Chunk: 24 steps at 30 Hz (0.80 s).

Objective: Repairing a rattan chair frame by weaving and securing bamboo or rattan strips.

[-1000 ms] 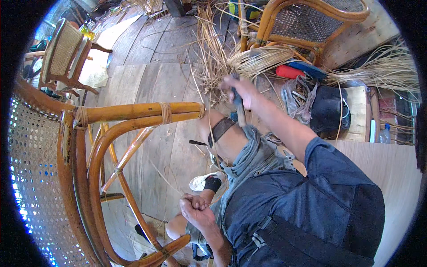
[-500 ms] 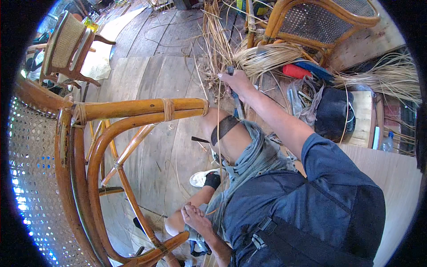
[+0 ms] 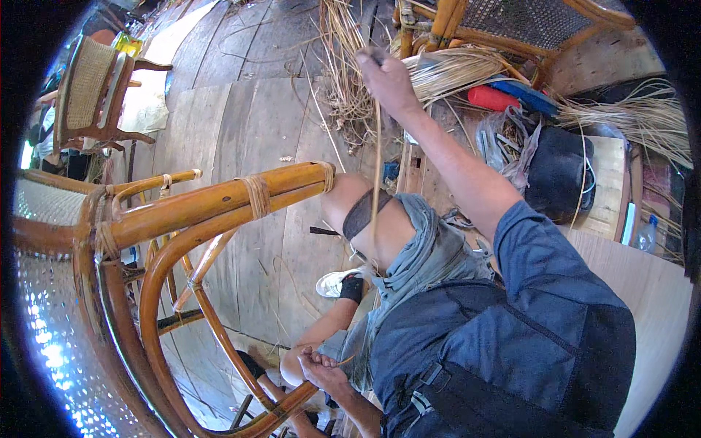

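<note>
A long, thin rattan strip (image 3: 377, 157) hangs between my hands, passing in front of my bare knee with its dark band. My right hand (image 3: 389, 84) is raised over the loose rattan, closed on the strip's upper part. Something dark, perhaps a tool handle, shows at its fingers, too blurred to name. My left hand (image 3: 325, 372) is low beside my other knee, fingers closed in a pinch, with a short strip end sticking out. Next to it stands a rattan chair (image 3: 219, 204) with a woven cane panel and bound joints; its curved frame reaches close to my left wrist.
Another cane-panelled chair (image 3: 504, 33) stands at the top right above a bundle of rattan strips (image 3: 460, 69). Nearby lie a red object (image 3: 493, 98), a black container (image 3: 558, 175) and a plastic bottle (image 3: 648, 233). A wooden chair (image 3: 91, 95) stands far left.
My right hand has risen away from my knee, drawing the strip up and slightly right. My left hand has shifted slightly down and right, still pinched. The view has tilted a little.
</note>
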### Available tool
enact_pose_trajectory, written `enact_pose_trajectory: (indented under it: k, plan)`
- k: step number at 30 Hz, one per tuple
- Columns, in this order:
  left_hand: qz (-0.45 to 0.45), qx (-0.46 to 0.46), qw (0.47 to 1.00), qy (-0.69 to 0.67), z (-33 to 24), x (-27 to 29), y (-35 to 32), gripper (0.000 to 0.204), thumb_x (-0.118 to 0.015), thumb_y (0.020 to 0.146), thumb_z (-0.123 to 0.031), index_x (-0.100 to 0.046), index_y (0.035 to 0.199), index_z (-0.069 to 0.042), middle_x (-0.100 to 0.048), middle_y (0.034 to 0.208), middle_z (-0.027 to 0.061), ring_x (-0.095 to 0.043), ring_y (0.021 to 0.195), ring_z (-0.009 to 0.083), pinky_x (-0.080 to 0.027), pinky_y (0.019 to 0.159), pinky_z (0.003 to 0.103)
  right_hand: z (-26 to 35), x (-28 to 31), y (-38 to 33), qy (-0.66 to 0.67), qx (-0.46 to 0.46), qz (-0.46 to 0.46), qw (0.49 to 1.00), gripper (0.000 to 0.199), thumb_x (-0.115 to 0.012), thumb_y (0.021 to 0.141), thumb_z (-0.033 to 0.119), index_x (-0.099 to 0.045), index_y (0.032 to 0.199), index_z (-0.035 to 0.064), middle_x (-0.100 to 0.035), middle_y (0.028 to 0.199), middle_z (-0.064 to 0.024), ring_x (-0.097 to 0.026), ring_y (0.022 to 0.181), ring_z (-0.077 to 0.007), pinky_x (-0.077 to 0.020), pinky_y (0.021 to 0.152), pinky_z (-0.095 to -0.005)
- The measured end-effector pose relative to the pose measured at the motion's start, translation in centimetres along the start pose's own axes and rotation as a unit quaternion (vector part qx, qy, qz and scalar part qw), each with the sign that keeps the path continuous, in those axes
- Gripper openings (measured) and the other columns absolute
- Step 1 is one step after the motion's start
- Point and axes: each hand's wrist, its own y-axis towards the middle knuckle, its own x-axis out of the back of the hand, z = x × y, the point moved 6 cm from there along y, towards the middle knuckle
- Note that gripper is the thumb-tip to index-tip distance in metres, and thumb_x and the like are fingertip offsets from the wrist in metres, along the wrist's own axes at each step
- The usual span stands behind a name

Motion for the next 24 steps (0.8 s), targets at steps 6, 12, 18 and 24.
enact_pose_trajectory:
  k: [6, 12, 18, 24]
  plan:
    - [0.015, -0.073, 0.995, 0.061, -1.1, 1.1, 2.5, 0.019, -0.049, 0.087, -0.024, -0.051, 0.081, -0.006, -0.036, 0.053, -0.0023, -0.030, 0.038, 0.0064, -0.027, 0.032, 0.019, -6.4, 0.9, -1.4, -0.026, -0.173, 0.120, 0.977, 0.032, -0.052, 0.085, 0.032, -0.054, 0.075, 0.0021, -0.050, 0.057, -0.0016, -0.046, 0.045, -0.0110, -0.0366, 0.042, -0.0264]
    - [0.190, -0.028, 0.969, -0.153, -5.0, -4.6, -1.9, 0.012, -0.049, 0.086, -0.017, -0.050, 0.089, -0.005, -0.045, 0.062, 0.0004, -0.039, 0.047, 0.0076, -0.035, 0.039, 0.021, -4.7, 5.8, -3.4, -0.330, -0.103, 0.140, 0.928, 0.036, -0.054, 0.083, 0.038, -0.055, 0.071, 0.0033, -0.049, 0.052, -0.0031, -0.046, 0.043, -0.0099, -0.0378, 0.044, -0.0270]
    - [0.275, -0.120, 0.954, 0.003, -4.4, -10.6, -9.4, 0.008, -0.049, 0.084, -0.006, -0.051, 0.092, -0.005, -0.053, 0.076, 0.0052, -0.045, 0.056, 0.0099, -0.037, 0.046, 0.020, 5.0, 2.9, -16.0, -0.123, -0.244, 0.349, 0.896, 0.024, -0.054, 0.086, 0.029, -0.058, 0.078, 0.0059, -0.050, 0.057, 0.0020, -0.047, 0.047, -0.0073, -0.0392, 0.046, -0.0221]
    - [0.350, -0.079, 0.919, 0.164, -1.4, -14.2, -10.1, 0.008, -0.047, 0.086, -0.008, -0.051, 0.091, -0.004, -0.051, 0.074, 0.0026, -0.045, 0.059, 0.0062, -0.037, 0.049, 0.020, 3.8, 2.9, -16.9, -0.065, -0.124, 0.148, 0.979, 0.023, -0.058, 0.085, 0.028, -0.058, 0.086, 0.0058, -0.050, 0.059, 0.0045, -0.045, 0.047, -0.0048, -0.0367, 0.042, -0.0196]
